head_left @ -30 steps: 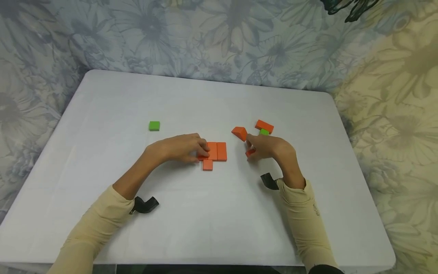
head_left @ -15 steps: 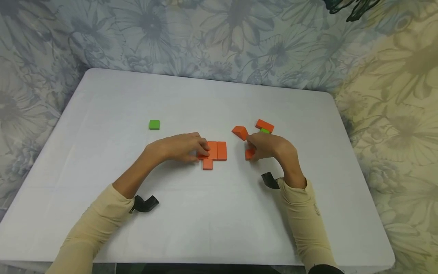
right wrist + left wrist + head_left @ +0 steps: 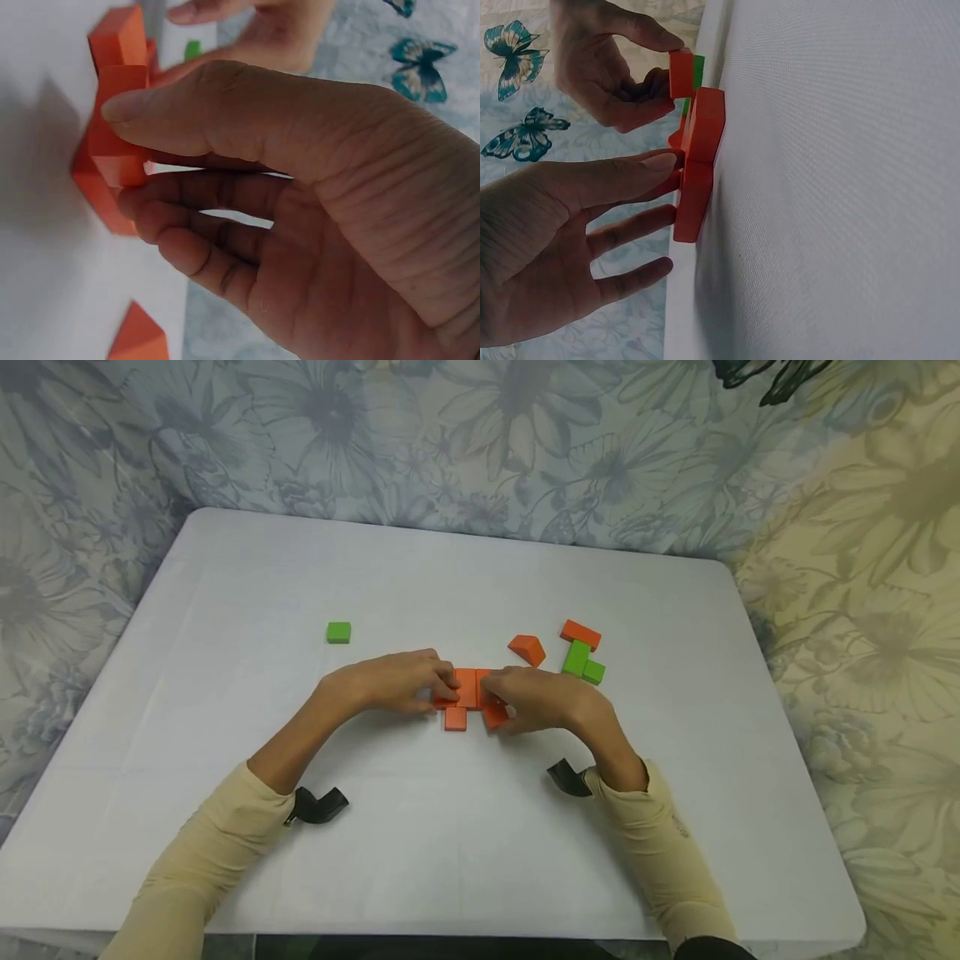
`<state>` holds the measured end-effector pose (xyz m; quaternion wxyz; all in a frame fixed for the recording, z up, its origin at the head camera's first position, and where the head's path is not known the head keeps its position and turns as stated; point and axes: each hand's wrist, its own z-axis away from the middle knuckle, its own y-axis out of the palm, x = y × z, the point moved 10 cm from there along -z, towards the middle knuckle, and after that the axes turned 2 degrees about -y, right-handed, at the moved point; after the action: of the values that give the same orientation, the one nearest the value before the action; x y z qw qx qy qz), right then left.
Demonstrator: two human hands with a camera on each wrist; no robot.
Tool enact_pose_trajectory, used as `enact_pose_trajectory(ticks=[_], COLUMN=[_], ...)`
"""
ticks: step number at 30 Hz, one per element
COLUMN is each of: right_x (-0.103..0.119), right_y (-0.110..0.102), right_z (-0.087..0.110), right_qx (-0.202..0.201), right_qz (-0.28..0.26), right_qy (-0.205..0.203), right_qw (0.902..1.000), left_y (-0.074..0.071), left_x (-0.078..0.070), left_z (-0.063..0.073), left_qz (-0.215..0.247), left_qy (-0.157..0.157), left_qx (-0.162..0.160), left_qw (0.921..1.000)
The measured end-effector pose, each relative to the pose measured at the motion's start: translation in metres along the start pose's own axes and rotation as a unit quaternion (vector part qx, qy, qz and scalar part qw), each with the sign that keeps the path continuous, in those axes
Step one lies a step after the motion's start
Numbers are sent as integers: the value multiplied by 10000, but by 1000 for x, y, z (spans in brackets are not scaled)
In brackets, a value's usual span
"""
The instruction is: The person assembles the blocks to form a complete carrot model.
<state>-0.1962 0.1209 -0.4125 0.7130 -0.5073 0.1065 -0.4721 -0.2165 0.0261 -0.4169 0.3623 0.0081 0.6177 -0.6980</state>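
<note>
In the head view, flat orange blocks (image 3: 466, 689) stand side by side mid-table. A small orange block (image 3: 455, 719) sits against their near side. My left hand (image 3: 397, 681) reaches over the row's left end, and in the left wrist view its fingers extend to the orange faces. At the row's right end is my right hand (image 3: 542, 695), pinching another orange block (image 3: 495, 717) between thumb and fingers. The right wrist view shows the thumb lying across this pinched block (image 3: 118, 154), in front of the other orange pieces. Part of the row is hidden under both hands.
Beyond my right hand lie an orange wedge-like block (image 3: 527, 650), an orange bar (image 3: 581, 634), a green block (image 3: 576, 657) and a smaller green one (image 3: 594, 672). Another green block (image 3: 338, 632) lies farther left on the white table (image 3: 420, 843). Patterned fabric (image 3: 480, 460) stands behind.
My right hand has taken the orange block from beside the green pieces and carried it left to the row. That uncovers the green blocks. My left hand has stayed in place.
</note>
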Motion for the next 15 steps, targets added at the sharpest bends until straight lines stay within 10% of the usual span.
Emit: enact_pose_trajectory(ticks=[15], right_x=[19], right_y=[4], right_z=[-14], right_qx=[-480], right_qz=[726], right_qy=[-377], right_qw=[9955], left_y=[-2], left_x=[-2], left_z=[3], left_qz=[94], left_qy=[118], left_qx=[-42], left_qw=[9999])
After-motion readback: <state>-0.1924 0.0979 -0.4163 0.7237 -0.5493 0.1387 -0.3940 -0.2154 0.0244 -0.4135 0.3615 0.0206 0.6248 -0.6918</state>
